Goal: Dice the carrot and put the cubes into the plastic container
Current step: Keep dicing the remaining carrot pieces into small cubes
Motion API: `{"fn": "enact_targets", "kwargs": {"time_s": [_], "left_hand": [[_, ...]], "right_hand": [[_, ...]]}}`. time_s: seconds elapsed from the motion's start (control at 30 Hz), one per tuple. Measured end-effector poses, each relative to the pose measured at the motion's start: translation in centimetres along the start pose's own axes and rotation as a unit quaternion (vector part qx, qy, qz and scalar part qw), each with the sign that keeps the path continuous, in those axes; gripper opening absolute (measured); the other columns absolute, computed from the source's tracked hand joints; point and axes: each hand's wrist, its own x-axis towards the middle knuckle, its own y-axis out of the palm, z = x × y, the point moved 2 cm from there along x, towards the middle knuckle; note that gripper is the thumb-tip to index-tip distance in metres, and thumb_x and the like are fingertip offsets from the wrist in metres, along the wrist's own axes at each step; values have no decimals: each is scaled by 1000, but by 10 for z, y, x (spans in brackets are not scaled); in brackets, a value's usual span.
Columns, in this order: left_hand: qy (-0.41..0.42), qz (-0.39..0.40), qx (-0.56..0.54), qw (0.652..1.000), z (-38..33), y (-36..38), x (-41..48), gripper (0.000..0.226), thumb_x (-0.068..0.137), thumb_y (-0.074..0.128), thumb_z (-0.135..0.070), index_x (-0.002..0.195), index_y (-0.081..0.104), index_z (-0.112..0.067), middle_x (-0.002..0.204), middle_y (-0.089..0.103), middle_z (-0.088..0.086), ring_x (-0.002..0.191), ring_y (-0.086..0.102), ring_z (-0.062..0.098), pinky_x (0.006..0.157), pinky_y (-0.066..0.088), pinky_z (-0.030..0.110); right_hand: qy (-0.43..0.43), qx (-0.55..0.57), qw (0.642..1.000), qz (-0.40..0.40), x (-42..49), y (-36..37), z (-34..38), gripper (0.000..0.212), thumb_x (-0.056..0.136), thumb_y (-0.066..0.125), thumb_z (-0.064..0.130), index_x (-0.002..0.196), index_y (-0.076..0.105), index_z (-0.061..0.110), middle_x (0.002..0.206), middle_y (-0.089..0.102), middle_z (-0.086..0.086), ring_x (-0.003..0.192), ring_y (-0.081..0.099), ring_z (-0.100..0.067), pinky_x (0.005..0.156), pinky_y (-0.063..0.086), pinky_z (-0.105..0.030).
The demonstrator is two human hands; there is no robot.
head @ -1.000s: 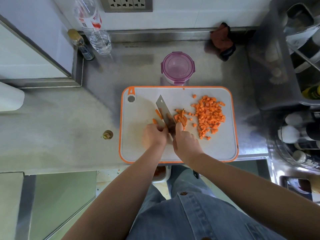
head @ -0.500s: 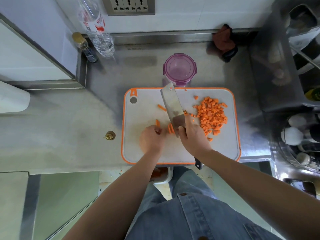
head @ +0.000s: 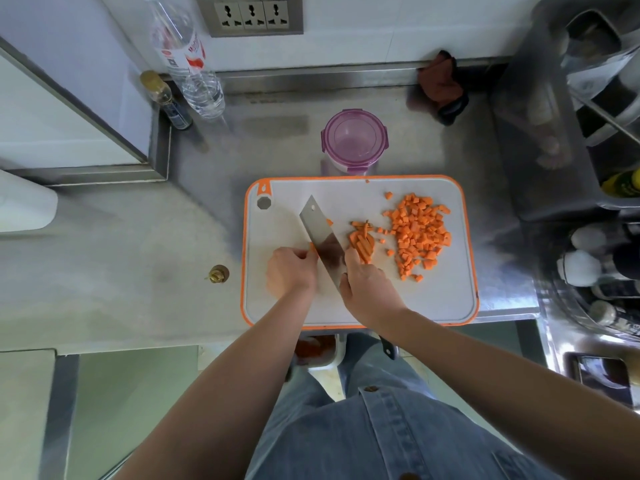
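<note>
Single view: head camera, worn by person, aimed steeply down and slightly forward over bench (head: 121, 271). Wide-angle lens, so straight edges bow toward frame borders. Board (head: 433, 299) lies close below, near frame centre. Forearms enter from bottom edge; left hand (head: 291, 271) and right hand (head: 367, 289) meet mid-frame. Sockets (head: 251, 13) on wall at top edge mark far limit. Shirt (head: 398, 438) fills bottom edge, nearest lens.

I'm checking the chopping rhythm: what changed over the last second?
The knife, kept in the grip of the right hand, lifted off the cutting board and came back down left of the carrot sticks. The left hand stayed holding a carrot piece. Cube pile and plastic container unmoved.
</note>
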Motion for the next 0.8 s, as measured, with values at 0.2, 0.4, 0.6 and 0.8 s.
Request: {"fn": "enact_targets", "kwargs": {"time_s": [0.2,0.4,0.6,0.8], "left_hand": [[-23,37,-35,998,4,5,7,29,86,62,-43,83,78,-19,77,73,1,71,68,23,58,49,27],[-28,56,-38,997,2,4,10,26,85,65,-39,82,78,-17,78,73,4,74,68,24,57,45,26],[-15,62,-24,998,5,6,13,27,85,64,-40,79,78,-18,74,73,4,71,69,23,57,49,26],[61,23,54,996,3,-3,4,43,92,53,-46,67,69,-16,65,66,3,66,63,25,52,38,29]], "right_hand": [[22,-15,1000,14,5,7,6,35,98,39,12,131,29,8,77,47,-6,72,49,-23,60,38,-34],[24,-42,999,19,7,9,8,44,98,42,12,138,24,8,83,48,-5,72,48,-20,63,41,-33],[10,-42,999,19,11,6,7,45,99,40,13,140,21,9,80,48,-3,72,50,-22,63,38,-33],[-16,79,995,-53,8,-23,-8,21,99,38,14,118,37,5,63,47,-4,55,50,-24,49,33,-33]]}}
